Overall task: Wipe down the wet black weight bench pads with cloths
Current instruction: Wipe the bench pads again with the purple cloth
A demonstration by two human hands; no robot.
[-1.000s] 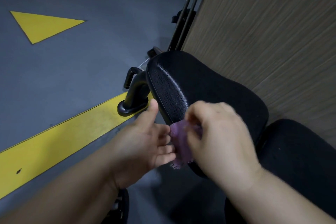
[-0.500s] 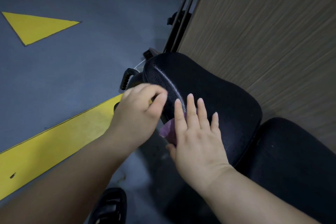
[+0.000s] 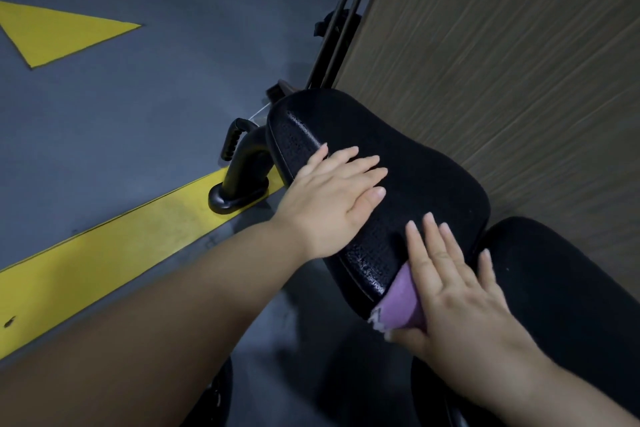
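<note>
A black textured bench pad fills the middle of the view, its near edge glistening wet. A second black pad adjoins it at lower right. My left hand lies flat on the first pad's left side, fingers straight. My right hand presses a purple cloth against the near end of that pad, fingers straight; most of the cloth is hidden under the palm.
A black curved frame leg with a ribbed handle stands on the grey floor left of the pad. Yellow floor stripe and triangle mark the floor. A wood-grain wall runs close along the right. Black rods lean behind.
My left hand went from curled beside the pad to lying flat on top of it. My right hand slid with the cloth toward the pad's near end.
</note>
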